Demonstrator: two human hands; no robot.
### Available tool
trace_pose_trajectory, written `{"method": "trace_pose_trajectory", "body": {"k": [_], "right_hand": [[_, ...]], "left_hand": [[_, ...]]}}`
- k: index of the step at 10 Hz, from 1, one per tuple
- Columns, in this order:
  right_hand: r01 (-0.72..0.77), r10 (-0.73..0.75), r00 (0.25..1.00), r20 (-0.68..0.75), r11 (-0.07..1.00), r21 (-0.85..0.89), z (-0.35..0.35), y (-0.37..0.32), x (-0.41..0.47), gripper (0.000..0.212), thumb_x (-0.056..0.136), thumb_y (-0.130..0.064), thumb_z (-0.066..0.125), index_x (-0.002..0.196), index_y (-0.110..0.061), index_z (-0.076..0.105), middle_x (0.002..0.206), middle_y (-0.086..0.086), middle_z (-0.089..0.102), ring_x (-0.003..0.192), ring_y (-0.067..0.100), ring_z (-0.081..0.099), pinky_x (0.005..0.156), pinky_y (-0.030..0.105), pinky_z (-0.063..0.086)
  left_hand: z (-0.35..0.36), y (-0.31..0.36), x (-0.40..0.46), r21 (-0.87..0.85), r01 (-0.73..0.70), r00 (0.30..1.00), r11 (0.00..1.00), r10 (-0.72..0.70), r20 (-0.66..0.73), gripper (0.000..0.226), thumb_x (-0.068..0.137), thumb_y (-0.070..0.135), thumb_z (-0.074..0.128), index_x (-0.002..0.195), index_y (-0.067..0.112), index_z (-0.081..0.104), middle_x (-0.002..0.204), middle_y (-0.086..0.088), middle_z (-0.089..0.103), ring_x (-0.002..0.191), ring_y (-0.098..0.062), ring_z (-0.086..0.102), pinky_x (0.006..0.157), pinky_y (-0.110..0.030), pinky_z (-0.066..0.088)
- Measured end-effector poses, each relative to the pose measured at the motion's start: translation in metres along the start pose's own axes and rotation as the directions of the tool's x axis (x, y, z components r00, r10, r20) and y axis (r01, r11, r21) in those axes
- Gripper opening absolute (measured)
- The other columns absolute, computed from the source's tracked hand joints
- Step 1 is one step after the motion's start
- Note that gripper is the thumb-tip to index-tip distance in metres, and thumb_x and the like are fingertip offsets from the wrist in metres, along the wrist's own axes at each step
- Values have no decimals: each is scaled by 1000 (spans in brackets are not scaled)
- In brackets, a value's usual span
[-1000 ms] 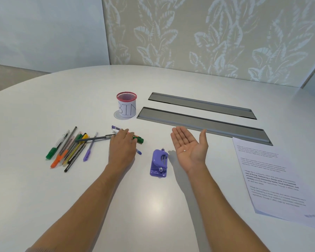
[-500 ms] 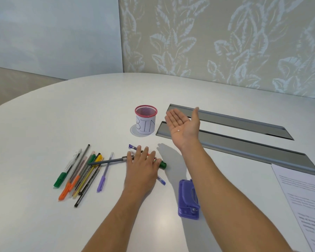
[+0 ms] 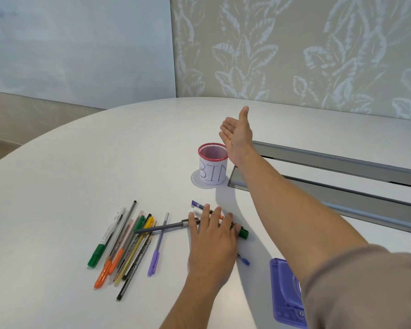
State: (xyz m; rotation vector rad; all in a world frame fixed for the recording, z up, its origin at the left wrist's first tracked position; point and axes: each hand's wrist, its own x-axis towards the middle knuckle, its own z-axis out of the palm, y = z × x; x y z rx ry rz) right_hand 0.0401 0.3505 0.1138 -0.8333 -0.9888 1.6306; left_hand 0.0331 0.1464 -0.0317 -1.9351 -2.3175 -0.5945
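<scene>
My right hand (image 3: 238,133) is stretched out with straight fingers and tilted toward the left, just right of and above a pink mesh cup labelled "BIN" (image 3: 212,164). A tiny white speck (image 3: 233,143) lies on its palm near the wrist. My left hand (image 3: 211,243) rests flat, palm down, on a few pens: a green marker (image 3: 243,233), a grey pen (image 3: 161,228) and a blue pen (image 3: 244,260) stick out from under it.
A bunch of pens and markers (image 3: 126,243) lies left of my left hand on the white round table (image 3: 81,174). A purple hole punch (image 3: 285,298) sits at the lower right. Two grey cable slots (image 3: 342,184) run across the right side.
My right hand has travelled from beside the hole punch forward to the BIN cup and tilted its palm sideways. The left hand stays on the pens. The view has shifted closer.
</scene>
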Motion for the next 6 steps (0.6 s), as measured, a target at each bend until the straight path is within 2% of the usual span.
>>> {"method": "trace_pose_trajectory", "body": {"k": [1,2,3,4,5,6], "right_hand": [[16,12,996,93,954,-299,9,7,4,83,93,-72,17,152,-15,30,160,4,30,149,20,21,120,45,13],[33,18,992,128,923,-383,12,9,6,84,89,-77,13,156,-26,16,165,-2,10,152,15,2,120,46,1],[68,-23,991,129,933,-352,10,11,10,81,90,-77,15,156,-30,11,166,-3,-1,151,14,-5,119,45,-3],[94,-63,991,120,957,-275,8,10,9,77,94,-72,17,156,-27,15,166,-3,7,151,14,3,119,43,1],[140,-122,985,122,977,-160,2,9,9,75,97,-66,17,155,-18,22,163,1,22,149,17,17,120,40,14],[168,-155,983,104,977,-132,-1,6,3,73,98,-64,22,154,-17,23,161,5,26,147,18,25,116,39,25]], "left_hand": [[1,1,0,-21,11,1000,1000,-11,-10,56,98,41,4,142,29,38,156,1,30,149,-25,7,115,-54,-9],[1,2,1,-29,11,1000,1000,-11,-4,54,99,42,7,142,30,39,156,2,31,149,-24,8,115,-53,-11],[2,0,1,-19,13,1000,1000,-13,7,51,101,43,10,142,31,38,156,3,29,149,-23,6,114,-52,-14],[1,2,1,-22,18,1000,1000,-18,15,52,100,44,8,141,32,37,156,4,30,149,-23,6,113,-52,-15],[1,2,0,-22,19,1000,1000,-18,11,53,99,45,6,141,33,36,156,4,30,149,-23,6,113,-52,-15],[2,1,1,-6,10,1000,1000,-9,26,49,101,43,11,143,33,33,158,3,27,149,-24,4,112,-52,-18]]}}
